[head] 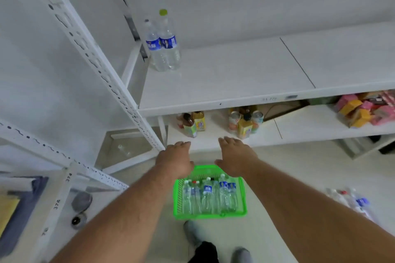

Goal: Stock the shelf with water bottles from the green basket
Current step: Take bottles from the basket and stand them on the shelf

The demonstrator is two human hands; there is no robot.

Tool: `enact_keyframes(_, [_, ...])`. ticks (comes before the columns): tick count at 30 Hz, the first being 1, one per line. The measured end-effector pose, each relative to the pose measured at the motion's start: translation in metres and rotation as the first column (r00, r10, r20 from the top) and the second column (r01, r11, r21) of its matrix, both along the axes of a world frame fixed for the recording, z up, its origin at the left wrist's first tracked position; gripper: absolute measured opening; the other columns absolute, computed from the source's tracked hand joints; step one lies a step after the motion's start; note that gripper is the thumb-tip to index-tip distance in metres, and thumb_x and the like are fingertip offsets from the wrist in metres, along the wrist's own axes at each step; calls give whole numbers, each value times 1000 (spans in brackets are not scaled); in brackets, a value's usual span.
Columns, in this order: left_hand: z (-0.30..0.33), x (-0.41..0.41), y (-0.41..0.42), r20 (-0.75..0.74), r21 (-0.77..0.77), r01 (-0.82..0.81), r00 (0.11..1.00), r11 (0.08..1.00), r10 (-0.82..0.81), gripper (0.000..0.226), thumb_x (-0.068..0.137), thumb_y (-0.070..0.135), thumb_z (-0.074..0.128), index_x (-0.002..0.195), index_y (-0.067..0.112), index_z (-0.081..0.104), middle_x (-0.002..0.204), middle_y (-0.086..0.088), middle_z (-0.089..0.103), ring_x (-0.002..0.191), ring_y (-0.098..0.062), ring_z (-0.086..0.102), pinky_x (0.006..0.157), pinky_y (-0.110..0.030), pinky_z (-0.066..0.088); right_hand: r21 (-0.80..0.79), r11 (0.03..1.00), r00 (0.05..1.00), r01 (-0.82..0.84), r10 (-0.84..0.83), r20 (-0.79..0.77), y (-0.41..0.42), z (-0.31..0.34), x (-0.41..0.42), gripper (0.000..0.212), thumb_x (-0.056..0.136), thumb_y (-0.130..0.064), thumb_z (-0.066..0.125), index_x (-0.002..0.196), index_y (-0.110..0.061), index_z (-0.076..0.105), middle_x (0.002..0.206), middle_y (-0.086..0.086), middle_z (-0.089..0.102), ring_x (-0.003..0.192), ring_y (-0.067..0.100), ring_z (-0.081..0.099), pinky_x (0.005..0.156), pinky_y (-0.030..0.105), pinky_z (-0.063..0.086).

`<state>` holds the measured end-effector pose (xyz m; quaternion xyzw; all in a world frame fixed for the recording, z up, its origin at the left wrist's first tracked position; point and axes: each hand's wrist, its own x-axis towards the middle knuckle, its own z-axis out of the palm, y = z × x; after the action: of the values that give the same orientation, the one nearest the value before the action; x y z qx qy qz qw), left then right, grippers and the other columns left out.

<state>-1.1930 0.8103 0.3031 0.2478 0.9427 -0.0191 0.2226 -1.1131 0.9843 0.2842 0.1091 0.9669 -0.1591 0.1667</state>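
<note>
1. Both arms out front, left hand (175, 156) and right hand (235, 156) above the green basket (178, 200) on the floor at 6 o'clock. Fingers on both spread flat and relaxed, holding nothing.

2. Basket is full-ish: a row of water bottles (207, 196) lying side by side in it, caps toward the shelf. Approx. five or six, hard to count exactly.

3. Up at 12 o'clock, two bottles (164, 47) stand upright and touching at the back-left corner of the shelf (235, 77). Rest of that board is bare, so stocking has barely started.

4. Step in hand, as I read it: between loads, hands empty and heading for a pickup.

5. Next move calls for dropping both hands into the basket, closing fingers round a bottle each, then lifting and standing them beside the pair, w/ labels forward.

6. Lower shelf at 1 o'clock has juice bottles and cans (243, 121), boxes (363, 109) at 2 o'clock. More loose bottles on the floor (350, 200) at 4 o'clock, outside the basket.
</note>
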Motion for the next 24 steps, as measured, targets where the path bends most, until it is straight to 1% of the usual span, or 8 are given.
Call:
enact_keyframes(4, [-36, 45, -8, 90, -34, 6, 996, 999, -2, 75, 89, 42, 59, 153, 23, 25, 157, -1, 33, 136, -28, 40, 107, -41, 40, -37, 997, 993, 61, -56, 104, 4, -27, 43, 76, 94, -47, 55, 153, -11, 24, 157, 8, 31, 142, 31, 33, 112, 45, 36])
enact_keyframes(9, [-69, 62, -24, 175, -35, -16, 984, 999, 22, 72, 90, 45, 54, 152, 25, 25, 157, 0, 32, 138, -27, 38, 108, -41, 39, -41, 991, 976, 128, -118, 183, 0, -53, 66, 74, 94, -48, 53, 152, -12, 26, 154, 8, 36, 139, 32, 37, 111, 44, 37])
enact_keyframes(14, [-100, 52, -48, 270, -35, -75, 959, 997, 81, 75, 88, 47, 55, 153, 26, 23, 154, -1, 36, 136, -28, 41, 108, -40, 39, -44, 981, 946, 188, -168, 276, -18, -78, 64, 69, 90, -51, 54, 146, -16, 34, 147, 8, 45, 133, 31, 44, 108, 45, 40])
enact_keyframes(17, [-121, 38, -68, 325, -34, -102, 940, 994, 107, 74, 88, 48, 56, 152, 27, 24, 151, -4, 40, 134, -30, 43, 107, -41, 40, -43, 976, 927, 215, -190, 324, -37, -98, 57, 72, 90, -52, 54, 148, -16, 32, 145, 10, 47, 132, 31, 45, 108, 44, 40])
enact_keyframes(20, [-142, 23, -87, 378, -27, -124, 917, 992, 124, 76, 88, 49, 56, 153, 30, 22, 154, -4, 37, 136, -30, 40, 109, -41, 38, -37, 969, 903, 242, -211, 374, -62, -112, 49, 73, 93, -48, 55, 151, -12, 29, 145, 13, 46, 131, 33, 46, 107, 41, 41])
enact_keyframes(24, [-168, -2, -100, 432, -27, -152, 889, 988, 149, 77, 88, 51, 56, 153, 29, 22, 153, -4, 37, 136, -31, 41, 108, -40, 40, -39, 955, 872, 295, -252, 420, -81, -134, 37, 72, 94, -48, 55, 150, -12, 30, 144, 13, 46, 129, 33, 48, 101, 40, 44])
